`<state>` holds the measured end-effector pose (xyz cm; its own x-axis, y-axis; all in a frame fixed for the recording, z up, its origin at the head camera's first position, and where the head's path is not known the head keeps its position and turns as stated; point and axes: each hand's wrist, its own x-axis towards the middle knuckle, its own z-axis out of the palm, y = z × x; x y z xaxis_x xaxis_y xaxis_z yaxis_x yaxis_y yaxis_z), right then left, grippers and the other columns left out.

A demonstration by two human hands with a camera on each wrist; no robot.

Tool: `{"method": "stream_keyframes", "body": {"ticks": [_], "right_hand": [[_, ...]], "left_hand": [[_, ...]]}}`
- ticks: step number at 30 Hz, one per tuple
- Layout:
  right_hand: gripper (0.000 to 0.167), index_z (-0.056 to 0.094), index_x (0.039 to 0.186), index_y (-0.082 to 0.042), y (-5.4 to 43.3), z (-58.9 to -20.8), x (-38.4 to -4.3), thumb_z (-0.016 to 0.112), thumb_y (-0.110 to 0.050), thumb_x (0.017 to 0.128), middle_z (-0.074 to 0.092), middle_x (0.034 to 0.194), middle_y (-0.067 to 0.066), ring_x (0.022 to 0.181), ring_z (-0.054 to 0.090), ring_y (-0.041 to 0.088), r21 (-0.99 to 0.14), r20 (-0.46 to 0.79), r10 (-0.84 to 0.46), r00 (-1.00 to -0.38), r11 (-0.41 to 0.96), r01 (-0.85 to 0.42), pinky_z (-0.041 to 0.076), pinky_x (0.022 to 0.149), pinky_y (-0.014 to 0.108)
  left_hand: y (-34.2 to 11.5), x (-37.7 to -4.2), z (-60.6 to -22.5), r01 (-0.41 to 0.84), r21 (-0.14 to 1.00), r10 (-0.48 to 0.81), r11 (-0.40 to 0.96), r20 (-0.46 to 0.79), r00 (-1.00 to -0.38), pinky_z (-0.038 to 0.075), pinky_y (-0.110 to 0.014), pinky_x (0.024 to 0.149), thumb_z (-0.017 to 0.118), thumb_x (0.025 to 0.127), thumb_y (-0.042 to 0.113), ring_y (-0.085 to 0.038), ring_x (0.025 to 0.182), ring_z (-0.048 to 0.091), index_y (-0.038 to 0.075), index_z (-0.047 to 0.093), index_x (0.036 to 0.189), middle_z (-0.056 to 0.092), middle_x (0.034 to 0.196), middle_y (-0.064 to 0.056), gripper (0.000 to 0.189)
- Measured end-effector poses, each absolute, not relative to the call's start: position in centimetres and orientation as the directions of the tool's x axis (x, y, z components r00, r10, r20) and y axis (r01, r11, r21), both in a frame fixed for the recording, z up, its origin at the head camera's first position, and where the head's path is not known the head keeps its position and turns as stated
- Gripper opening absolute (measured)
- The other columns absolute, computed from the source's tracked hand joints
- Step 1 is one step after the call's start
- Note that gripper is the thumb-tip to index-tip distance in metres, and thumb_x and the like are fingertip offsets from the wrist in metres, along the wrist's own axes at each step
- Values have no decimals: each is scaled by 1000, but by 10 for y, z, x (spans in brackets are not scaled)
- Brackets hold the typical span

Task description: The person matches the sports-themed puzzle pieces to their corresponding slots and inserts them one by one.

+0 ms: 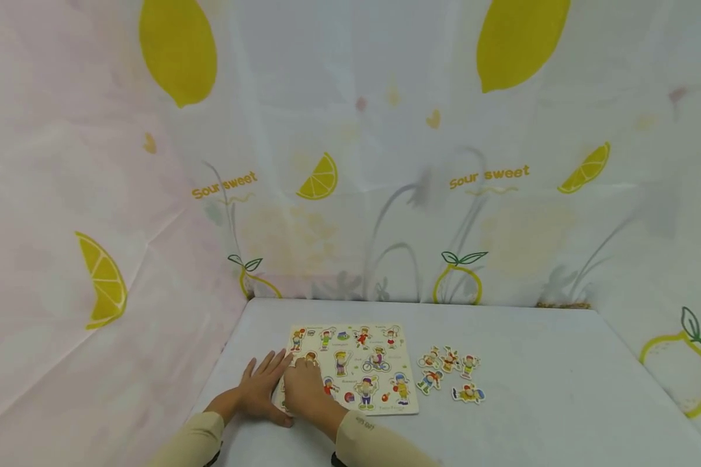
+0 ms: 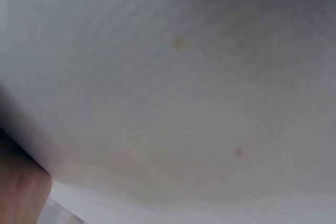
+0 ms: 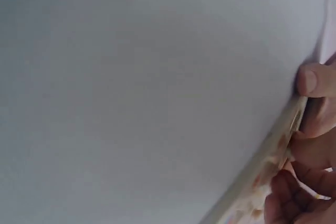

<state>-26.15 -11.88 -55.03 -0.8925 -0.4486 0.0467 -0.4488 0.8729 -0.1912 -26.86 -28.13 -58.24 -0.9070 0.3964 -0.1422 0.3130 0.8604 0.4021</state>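
A flat puzzle board (image 1: 356, 344) with cartoon sports figures lies on the white table. My left hand (image 1: 263, 387) rests at its left side, fingers spread and straight, the fingertips over the edge. Across the board's lower left reaches my right hand (image 1: 308, 388), its fingers curled down at a figure-shaped puzzle piece (image 1: 310, 357). The right wrist view has the thumb (image 3: 315, 151) and bent fingers close together low over the board; the hand covers most of that piece. Part of the left hand (image 2: 23, 195) fills a corner of the left wrist view.
Several loose figure pieces lie right of the board, among them a sideways one (image 1: 468, 393) and one in blue trousers (image 1: 429, 381). The white table (image 1: 537, 370) extends farther right. A lemon-print curtain (image 1: 350, 227) hangs behind and at both sides.
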Motion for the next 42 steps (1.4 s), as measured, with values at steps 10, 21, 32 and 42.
{"method": "stream_keyframes", "body": {"ticks": [10, 21, 32, 42], "right_hand": [[15, 74, 90, -16, -110, -553, -258, 80, -23, 78, 64, 100, -2, 91, 57, 11, -258, 101, -485, -868, 830, -494, 50, 79, 24], [69, 24, 157, -13, -93, -565, -245, 34, -54, 103, 21, 165, 2, 153, 19, 19, -92, -109, -628, -771, 778, -621, 24, 123, 35], [14, 69, 80, -10, -97, -550, -263, 82, -17, 81, 56, 87, -3, 73, 47, 6, -445, 21, -526, -850, 757, -479, 45, 67, 19], [23, 68, 95, -12, -89, -550, -275, 84, -18, 80, 58, 82, -5, 73, 46, 5, -606, -74, -575, -815, 675, -421, 42, 64, 17]], "left_hand": [[-284, -271, -592, 296, 348, 360, 890, -137, -923, -2, -68, 115, 79, 47, 81, -39, 153, 8, 17, 17, 159, 11, 167, -10, 143], [-286, -266, -590, 325, 342, 392, 882, -145, -909, 0, -71, 113, 78, 51, 80, -43, 152, 8, 12, 16, 158, 11, 166, -15, 142], [-283, -272, -590, 296, 362, 370, 884, -155, -916, -3, -68, 114, 80, 48, 79, -41, 153, 6, 15, 14, 159, 9, 167, -12, 144], [-281, -269, -581, 299, 395, 392, 869, -180, -902, -5, -71, 113, 79, 53, 78, -44, 152, 3, 15, 13, 159, 7, 167, -16, 140]]}}
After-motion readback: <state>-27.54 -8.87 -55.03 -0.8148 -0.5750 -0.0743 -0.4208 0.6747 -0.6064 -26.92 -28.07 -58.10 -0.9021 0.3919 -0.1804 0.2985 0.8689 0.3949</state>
